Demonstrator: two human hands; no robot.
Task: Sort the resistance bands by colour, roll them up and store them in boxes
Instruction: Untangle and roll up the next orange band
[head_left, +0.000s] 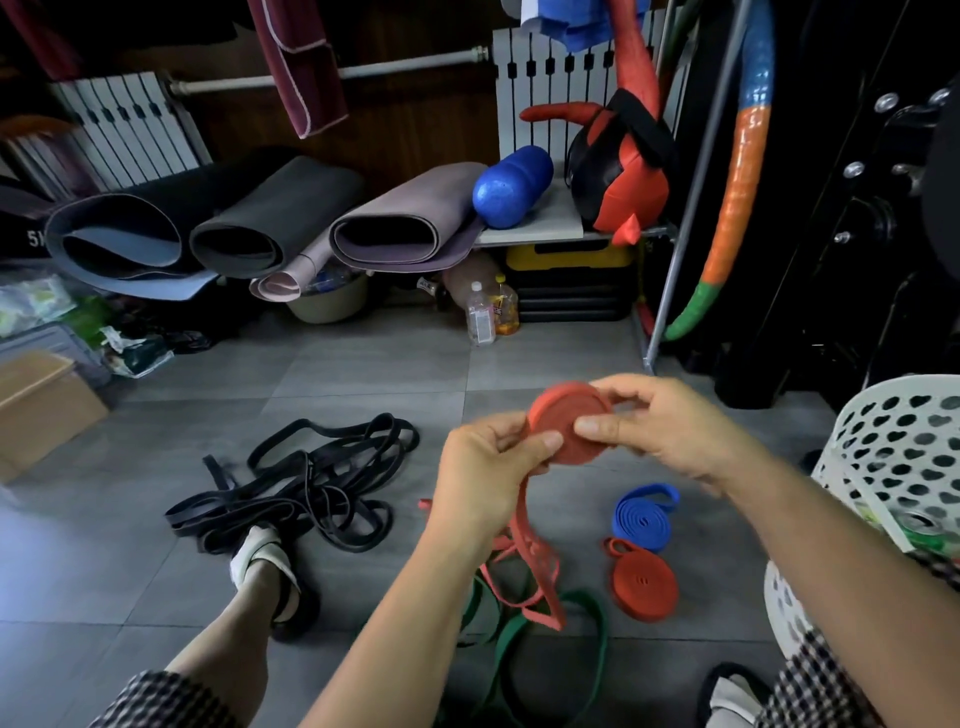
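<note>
Left hand and right hand grip a half-rolled red band.
Both pinch its coil; the loose tail hangs over a green band, near a blue roll.

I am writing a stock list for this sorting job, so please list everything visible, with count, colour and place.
half-rolled band: 1, red, held up in both hands, loose tail hanging to the floor
blue coil: 1, blue, floor, below the right hand
red coil: 1, red, floor, just nearer than the blue one
loose band: green, count unclear, floor, bottom centre
tangled bands: several, black, floor, left
basket: 1, white, right edge
cardboard box: 1, brown, left edge
rolled mats: 3, blue-grey, dark grey, mauve, rear
foam roller: 1, blue, rear shelf
bottles: 2, clear and yellow, floor, rear
left hand: pinches the coil's left edge
right hand: grips its right side
</note>
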